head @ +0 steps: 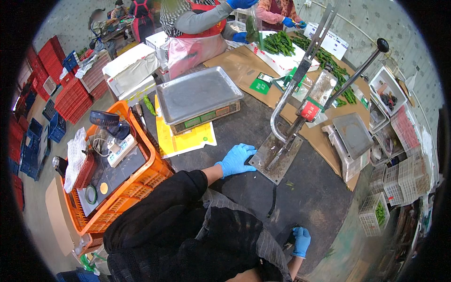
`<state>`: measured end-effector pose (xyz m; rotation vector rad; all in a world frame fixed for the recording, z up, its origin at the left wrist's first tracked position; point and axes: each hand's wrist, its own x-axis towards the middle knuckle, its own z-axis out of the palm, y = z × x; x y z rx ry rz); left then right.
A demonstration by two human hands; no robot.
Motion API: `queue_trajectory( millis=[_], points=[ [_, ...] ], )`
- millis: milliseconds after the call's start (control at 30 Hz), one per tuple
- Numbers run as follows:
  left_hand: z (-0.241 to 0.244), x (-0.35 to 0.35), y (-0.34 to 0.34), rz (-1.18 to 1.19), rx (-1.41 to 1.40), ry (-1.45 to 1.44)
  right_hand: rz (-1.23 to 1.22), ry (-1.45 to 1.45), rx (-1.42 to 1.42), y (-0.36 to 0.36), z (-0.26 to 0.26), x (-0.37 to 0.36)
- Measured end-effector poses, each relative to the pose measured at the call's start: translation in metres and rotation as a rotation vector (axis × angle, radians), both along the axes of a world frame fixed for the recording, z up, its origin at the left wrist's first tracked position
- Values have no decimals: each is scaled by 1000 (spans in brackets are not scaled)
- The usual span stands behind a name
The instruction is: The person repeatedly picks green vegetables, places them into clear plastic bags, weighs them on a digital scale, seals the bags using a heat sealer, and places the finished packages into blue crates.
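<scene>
My left hand (237, 160), in a blue glove, rests at the left edge of the metal base plate (287, 164) of a bag-neck tape sealer or similar lever device; whether its fingers grip the plate I cannot tell. A long lever with a black ball knob (382, 45) rises from the device. My right hand (301, 241), also gloved in blue, is at the table's near edge beside a small dark object (289, 243); its grip is unclear. A dark strap (273, 202) lies by the plate. A scale with a steel tray (199, 93) stands on yellow plastic at the back left.
An orange crate (155, 162) holding a fan (105, 120) and a power strip (121, 149) stands left. Cardboard (327, 155) bearing green peppers (280, 43) and a second scale (352, 135) lie beyond the device. Co-workers with blue gloves stand across the table. Crates line the right.
</scene>
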<state>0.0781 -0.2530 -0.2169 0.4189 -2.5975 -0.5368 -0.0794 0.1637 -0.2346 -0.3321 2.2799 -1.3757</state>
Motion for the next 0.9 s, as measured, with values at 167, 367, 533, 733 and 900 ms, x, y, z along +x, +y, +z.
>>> queue_trajectory(
  millis=[167,367,533,733,900],
  points=[
    [0,0,1,7,-2,0,15,7,15,5,-9,-5],
    [0,0,1,11,8,0,5,-16,-1,0,-1,-1],
    [-3,0,0,11,-4,11,13,4,18,0,2,0],
    [-1,0,0,8,9,5,-4,-4,17,-2,3,1],
    [-2,0,0,2,8,29,7,4,7,2,-4,-2]
  ],
)
